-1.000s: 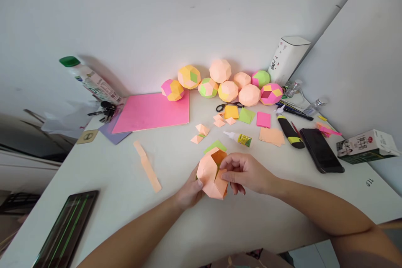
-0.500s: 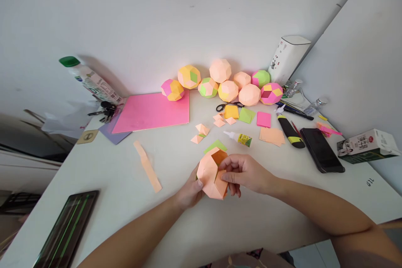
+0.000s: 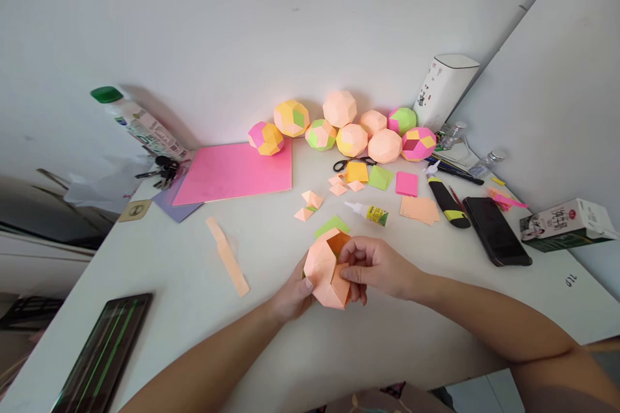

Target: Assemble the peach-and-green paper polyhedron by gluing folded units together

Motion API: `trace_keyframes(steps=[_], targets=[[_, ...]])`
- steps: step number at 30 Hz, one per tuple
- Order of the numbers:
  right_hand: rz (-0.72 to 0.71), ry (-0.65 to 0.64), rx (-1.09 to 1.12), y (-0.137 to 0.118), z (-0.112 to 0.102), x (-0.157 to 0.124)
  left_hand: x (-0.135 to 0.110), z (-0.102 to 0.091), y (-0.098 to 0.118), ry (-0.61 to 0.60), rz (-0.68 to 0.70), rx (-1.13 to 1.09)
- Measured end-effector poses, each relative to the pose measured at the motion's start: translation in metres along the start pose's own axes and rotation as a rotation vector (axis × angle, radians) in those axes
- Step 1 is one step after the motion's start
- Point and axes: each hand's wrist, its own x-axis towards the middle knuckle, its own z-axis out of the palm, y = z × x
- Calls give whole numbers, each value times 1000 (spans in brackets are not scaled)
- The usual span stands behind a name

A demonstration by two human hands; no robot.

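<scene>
A peach paper ball (image 3: 321, 269), partly open at its top and right side, is held above the front of the table. My left hand (image 3: 296, 290) grips it from the left, thumb on its near face. At the right edge of the opening, my right hand (image 3: 371, 268) pinches a peach flap between thumb and fingers. Some fingertips are hidden inside or behind the paper. Just behind the ball lies a green paper piece (image 3: 332, 226). A glue tube (image 3: 371, 213) and several small folded peach pieces (image 3: 310, 201) rest farther back.
Several finished paper balls (image 3: 352, 140) line the wall. Scissors (image 3: 354, 163), sticky-note pads (image 3: 406, 184), a box cutter (image 3: 449, 203) and a phone (image 3: 497, 231) lie behind and right. Leftward are a peach strip (image 3: 227, 257), a pink board (image 3: 237, 171) and a dark tablet-like device (image 3: 104, 355).
The fingers of my right hand have shifted slightly at the flap. Both hands and the ball stay in nearly the same place.
</scene>
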Motion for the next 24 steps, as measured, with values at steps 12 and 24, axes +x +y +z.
trace_keyframes(steps=[12, 24], targets=[[-53, 20, -11, -4, 3, -2, 1, 3, 4, -5, 13, 43], [-61, 14, -36, -6, 4, -2, 2, 4, 5, -9, 10, 36]])
